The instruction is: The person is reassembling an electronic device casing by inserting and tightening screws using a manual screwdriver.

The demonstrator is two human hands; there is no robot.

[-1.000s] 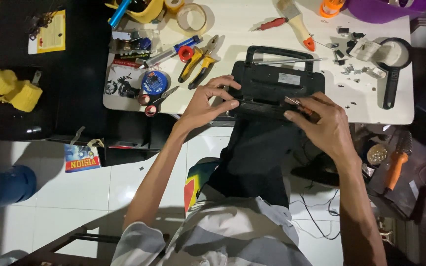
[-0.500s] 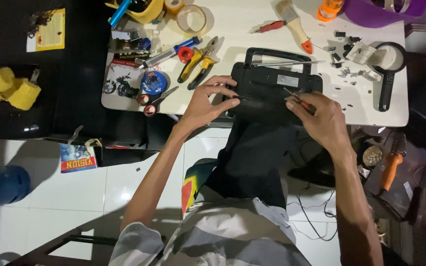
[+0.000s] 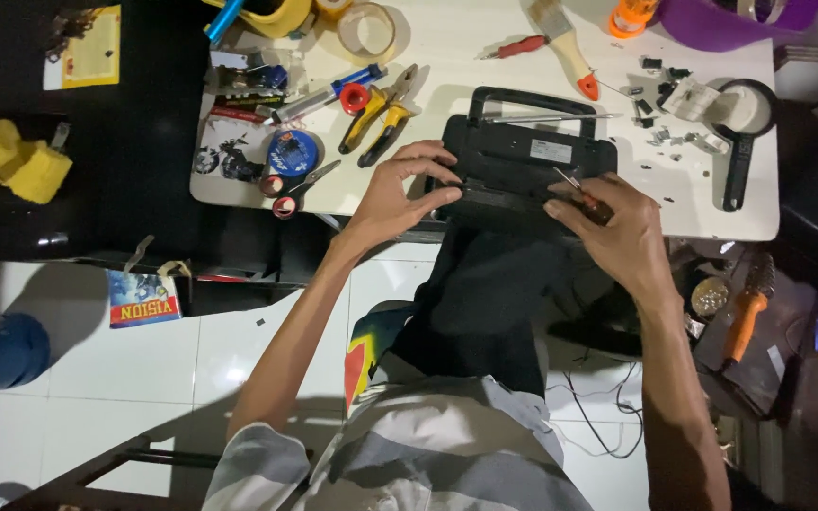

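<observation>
Black plastic, box-shaped device with a carrying handle (image 3: 532, 156) lies at the near edge of the white bench (image 3: 466, 57), partly overhanging it toward the person's lap. The left hand (image 3: 400, 194) rests at the device's 9 o'clock side, fingers spread and curved over its near left corner, pressing on the casing. The right hand (image 3: 622, 227) sits at the device's 4 o'clock corner, closed around a slim screwdriver with a dark red grip (image 3: 575, 189); its metal tip points up-left onto the casing, below a small pale label. A thin silver antenna rod (image 3: 546, 118) lies across the device just under the handle.

At 10 o'clock from the device lie yellow-handled pliers (image 3: 381, 118), a red-ringed pair of scissors (image 3: 295, 189) and a blue round spool (image 3: 293, 151). At 12 o'clock are a red-handled paintbrush (image 3: 565, 47) and a roll of clear tape (image 3: 366, 28). At 2 o'clock, small loose dark and pale parts (image 3: 674, 90) are scattered beside a black-handled round magnifier (image 3: 740, 118). An orange-handled tool (image 3: 740, 322) lies on a dark surface at 4 o'clock, off the bench.
</observation>
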